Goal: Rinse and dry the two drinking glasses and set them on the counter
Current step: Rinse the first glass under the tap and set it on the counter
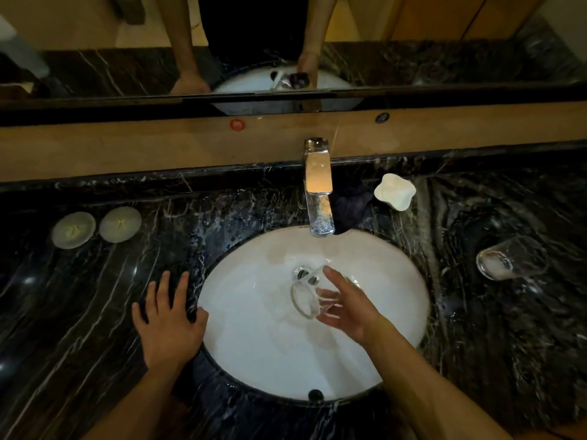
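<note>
My right hand (pixel 344 304) grips a clear drinking glass (pixel 306 295) over the white sink basin (pixel 254 354), tilted on its side with its thick base toward the left. The glass hangs just in front of the drain (pixel 301 272) and below the chrome tap (pixel 319 192). No water stream shows from the tap. My left hand (pixel 168 319) rests flat on the dark marble counter (pixel 79 312) at the basin's left rim, fingers spread. A second clear glass (pixel 509 258) stands on the counter at the right of the basin.
Two round pale coasters (pixel 73 230) (pixel 120 224) lie on the counter at the left. A white soap dish (pixel 394 191) and a dark cloth (pixel 352 206) sit right of the tap. A mirror (pixel 286 42) runs along the back.
</note>
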Tool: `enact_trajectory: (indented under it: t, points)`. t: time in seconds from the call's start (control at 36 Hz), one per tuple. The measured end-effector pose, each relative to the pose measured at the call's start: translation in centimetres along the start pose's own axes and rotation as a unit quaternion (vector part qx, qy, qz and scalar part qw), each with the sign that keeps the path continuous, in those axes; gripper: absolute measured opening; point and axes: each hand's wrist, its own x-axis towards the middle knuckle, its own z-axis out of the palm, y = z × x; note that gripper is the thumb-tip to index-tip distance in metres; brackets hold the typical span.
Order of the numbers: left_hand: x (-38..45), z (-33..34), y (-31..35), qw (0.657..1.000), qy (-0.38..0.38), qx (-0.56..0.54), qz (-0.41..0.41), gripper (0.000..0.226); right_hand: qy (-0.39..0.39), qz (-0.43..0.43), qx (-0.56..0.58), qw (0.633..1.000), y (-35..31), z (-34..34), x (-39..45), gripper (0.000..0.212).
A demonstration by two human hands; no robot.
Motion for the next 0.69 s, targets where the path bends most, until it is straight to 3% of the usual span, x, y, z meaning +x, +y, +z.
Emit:
enact_trajectory:
  t: [0.08, 0.22, 0.31, 0.42, 0.69]
  points:
    - [0.0, 0.0, 0.0, 1.000, 0.001, 0.000, -0.003, 0.077, 0.090, -0.146, -0.131, 0.976, -1.2, -1.3, -1.1, 0.073]
    - [0.0, 0.0, 0.2, 1.000, 0.000, 0.004, -0.015, 0.077, 0.233, -0.360, -0.354, 0.831, -3.8, -4.7, -2.8, 0.075]
    - [0.1, 0.0, 0.3, 1.000, -0.003, 0.010, -0.022, 0.077, 0.283, -0.402, -0.371, 0.788, -6.4, -7.2, -3.1, 0.080]
    - [0.1, 0.0, 0.4, 1.000, -0.002, 0.007, -0.029, 0.080, 0.324, -0.423, -0.372, 0.760, -10.2, -9.8, -3.6, 0.075]
    - [-0.1, -0.2, 0.5, 1.000, 0.008, -0.010, -0.023, 0.081, 0.353, -0.398, -0.361, 0.766, -13.2, -14.1, -1.8, 0.079]
